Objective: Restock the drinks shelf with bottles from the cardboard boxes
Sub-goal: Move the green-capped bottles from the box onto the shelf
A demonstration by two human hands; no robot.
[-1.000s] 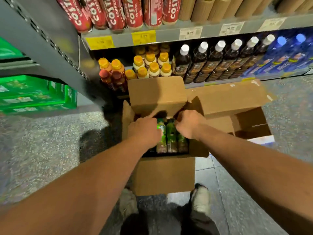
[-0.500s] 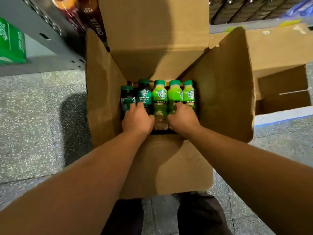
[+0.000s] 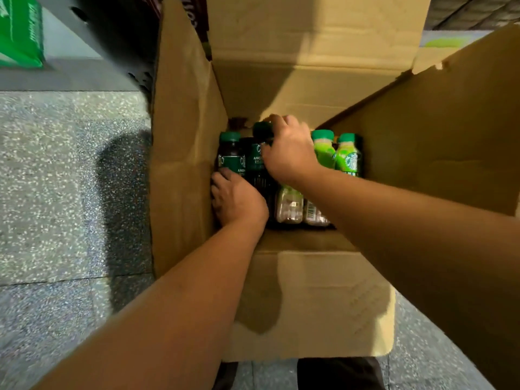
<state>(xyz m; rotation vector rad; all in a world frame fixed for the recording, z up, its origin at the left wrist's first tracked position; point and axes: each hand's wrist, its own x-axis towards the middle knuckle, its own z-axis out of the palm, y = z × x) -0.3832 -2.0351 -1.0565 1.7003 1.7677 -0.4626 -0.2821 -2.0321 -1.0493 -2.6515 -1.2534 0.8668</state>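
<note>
An open cardboard box (image 3: 185,164) stands on the floor with a row of green-capped bottles inside. Two dark coffee bottles sit at the left: the outer one (image 3: 230,154) and a second dark bottle (image 3: 257,164). Light green bottles (image 3: 347,156) fill the right side. My right hand (image 3: 289,153) reaches across and grips the cap and neck of the second dark bottle. My left hand (image 3: 237,197) is lower in the box, fingers curled round the base of the outer dark bottle. Both forearms come in from below.
The box flaps stand up on the left, far side and right (image 3: 439,142). A dark shelf upright (image 3: 118,38) and green packs (image 3: 21,29) lie at the upper left. Speckled floor (image 3: 62,178) spreads to the left. My shoes show under the box.
My head has come closer over the box. My right hand moved left and up from the light green bottles onto the dark bottle's cap. My left hand slid left and down to the outer bottle.
</note>
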